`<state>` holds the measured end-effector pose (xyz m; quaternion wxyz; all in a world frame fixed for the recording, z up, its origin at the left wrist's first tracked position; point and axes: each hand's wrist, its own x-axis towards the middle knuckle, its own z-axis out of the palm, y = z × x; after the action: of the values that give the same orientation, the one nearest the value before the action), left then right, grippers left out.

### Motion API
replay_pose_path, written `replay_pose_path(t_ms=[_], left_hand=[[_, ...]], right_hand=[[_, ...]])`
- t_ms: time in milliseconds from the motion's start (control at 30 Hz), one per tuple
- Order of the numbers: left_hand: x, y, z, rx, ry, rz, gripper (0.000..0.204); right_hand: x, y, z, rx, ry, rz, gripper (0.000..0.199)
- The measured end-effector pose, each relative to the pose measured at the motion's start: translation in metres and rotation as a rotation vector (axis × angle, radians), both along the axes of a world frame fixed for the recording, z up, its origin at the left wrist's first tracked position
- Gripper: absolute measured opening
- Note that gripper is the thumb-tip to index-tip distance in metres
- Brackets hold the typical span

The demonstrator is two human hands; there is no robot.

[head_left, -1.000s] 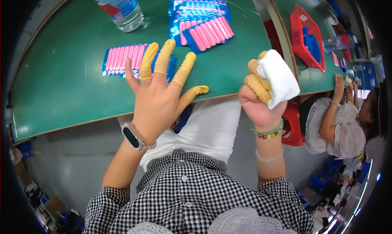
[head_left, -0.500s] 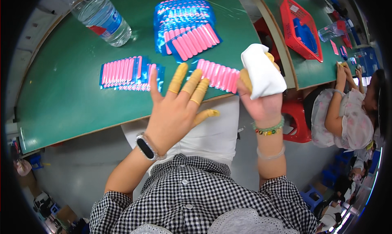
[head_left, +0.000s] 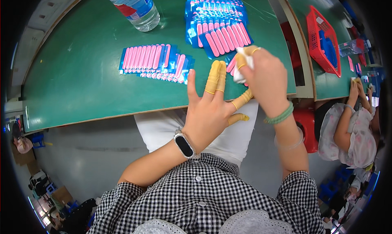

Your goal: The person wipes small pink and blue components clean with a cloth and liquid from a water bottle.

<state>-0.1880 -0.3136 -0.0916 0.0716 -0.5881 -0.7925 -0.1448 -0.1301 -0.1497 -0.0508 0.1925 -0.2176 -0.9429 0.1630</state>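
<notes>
Right fingers (head_left: 241,62) grip white cloth (head_left: 241,76) over pink strips (head_left: 231,65); left hand (head_left: 210,114) spread.

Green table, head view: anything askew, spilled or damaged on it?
The front sheet of pink strips sits askew on the larger stack, turned at an angle to those beneath. No spill or damage shows. The pink sheet by the white cloth is mostly hidden, so I can't judge it.

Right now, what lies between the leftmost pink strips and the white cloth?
In the head view: green tabletop, fingers of the left hand, some in yellow covers, then more pink strips, partly hidden.
</notes>
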Motion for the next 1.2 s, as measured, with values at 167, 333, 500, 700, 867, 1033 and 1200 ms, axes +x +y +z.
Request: replay_pose_path(t_ms=[167, 333, 500, 700, 867, 1033, 1200], left_hand=[[0.003, 0.001, 0.005, 0.012, -0.053, 0.021, 0.059], [0.004, -0.001, 0.003, -0.012, -0.045, 0.000, 0.060], [0.004, 0.002, 0.003, 0.022, -0.061, 0.006, 0.066], [0.004, 0.003, 0.006, 0.021, -0.059, 0.012, 0.069], [0.000, 0.000, -0.001, -0.023, 0.010, -0.005, 0.068], [0.002, -0.001, 0.004, -0.026, -0.027, 0.021, 0.081], [0.000, -0.001, -0.001, 0.018, 0.015, 0.013, 0.087]], right_hand=[[-0.016, 0.011, 0.003, 0.072, -0.087, -0.016, 0.022], [-0.008, -0.011, 0.002, 0.228, -0.068, 0.146, 0.019], [-0.008, 0.011, 0.004, 0.123, -0.100, -0.040, 0.022], [0.005, 0.032, 0.001, 0.126, -0.071, -0.079, 0.021], [0.013, -0.011, -0.003, 0.299, -0.026, 0.153, 0.022], [0.020, 0.034, -0.003, 0.263, -0.043, -0.083, 0.025], [0.038, 0.002, -0.007, 0.227, 0.009, 0.081, 0.025]])
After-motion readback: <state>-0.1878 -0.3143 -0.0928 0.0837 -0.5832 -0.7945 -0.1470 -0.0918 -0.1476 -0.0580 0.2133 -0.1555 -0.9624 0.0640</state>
